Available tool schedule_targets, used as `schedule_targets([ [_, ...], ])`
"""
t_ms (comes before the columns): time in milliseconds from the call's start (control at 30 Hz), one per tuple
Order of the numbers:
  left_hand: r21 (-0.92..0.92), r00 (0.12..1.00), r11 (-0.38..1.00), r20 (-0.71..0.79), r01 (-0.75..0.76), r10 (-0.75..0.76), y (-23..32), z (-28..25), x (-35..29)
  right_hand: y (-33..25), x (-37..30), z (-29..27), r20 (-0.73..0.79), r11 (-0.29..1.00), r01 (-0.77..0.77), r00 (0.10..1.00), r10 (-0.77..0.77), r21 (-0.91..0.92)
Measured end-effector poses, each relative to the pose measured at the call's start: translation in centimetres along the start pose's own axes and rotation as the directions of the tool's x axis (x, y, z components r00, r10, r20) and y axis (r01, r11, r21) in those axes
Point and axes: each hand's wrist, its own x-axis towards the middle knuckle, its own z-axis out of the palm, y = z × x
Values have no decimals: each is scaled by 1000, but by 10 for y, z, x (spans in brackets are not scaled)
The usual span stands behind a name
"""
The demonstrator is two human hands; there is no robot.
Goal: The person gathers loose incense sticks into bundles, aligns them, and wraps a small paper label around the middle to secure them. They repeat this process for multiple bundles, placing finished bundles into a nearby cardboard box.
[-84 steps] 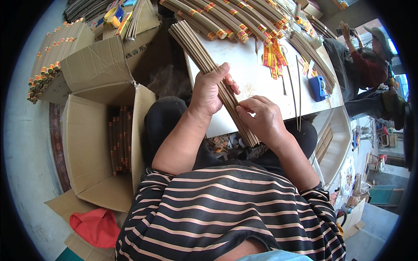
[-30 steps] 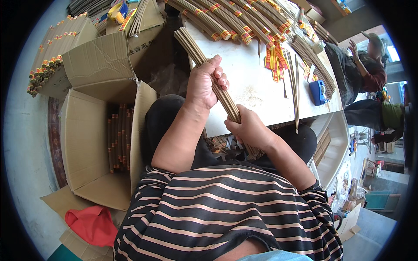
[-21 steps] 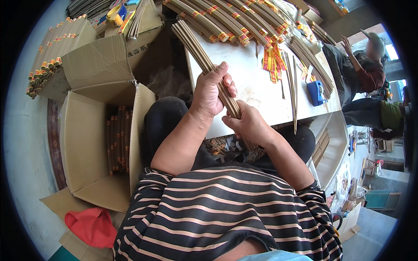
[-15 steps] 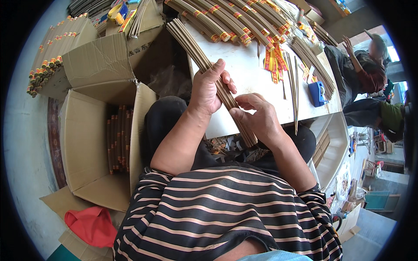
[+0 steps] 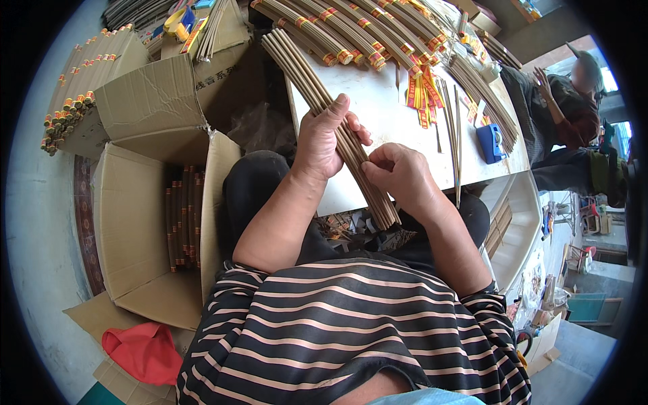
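Note:
My left hand [image 5: 322,138] is wrapped round a bundle of thin brown incense sticks [image 5: 297,67], thumb on top. The bundle slants from the upper left down toward my lap, its lower end over the table's front edge. Against the right side of the bundle, below my left hand, is my right hand [image 5: 401,177], its thumb and fingers pinched together; what they hold, if anything, is hidden. On the white table [image 5: 385,108] lie a few loose incense sticks [image 5: 457,145] and a pile of red and yellow paper labels [image 5: 424,98].
Finished incense bundles [image 5: 351,30] with labels are stacked at the table's back. A blue tape dispenser [image 5: 491,143] sits at its right. An open cardboard box [image 5: 145,283] with bundles inside stands left, near a red cloth [image 5: 143,352]. Another person [image 5: 567,101] is at right.
My right hand's fingers have closed from a looser curl into a pinch beside the bundle. The sticks have fanned slightly wider. The person at right has moved their hands a little.

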Motion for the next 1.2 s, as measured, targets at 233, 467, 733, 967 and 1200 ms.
schedule_targets([
  [233, 50, 1000, 998, 0, 25, -25, 0, 0, -1, -2, 6, -9, 181, 986, -109, 980, 85, 126],
  [467, 39, 999, 999, -28, -26, 27, 7, -3, 3, 4, -21, -39, 139, 991, -115, 985, 106, 62],
  [733, -101, 1000, 995, 14, 23, -22, 17, -1, 2, 74, -51, -85, -256, 929, -337, 895, 366, 151],
  [967, -203, 993, 976, 98, 81, -62, 14, -7, 7, 203, -16, -97, -387, 854, -513, 772, 504, 90],
  [1200, -200, 996, 976, 30, 91, -87, 12, -2, 8, 225, 4, -100, -401, 759, -493, 854, 330, -426],
])
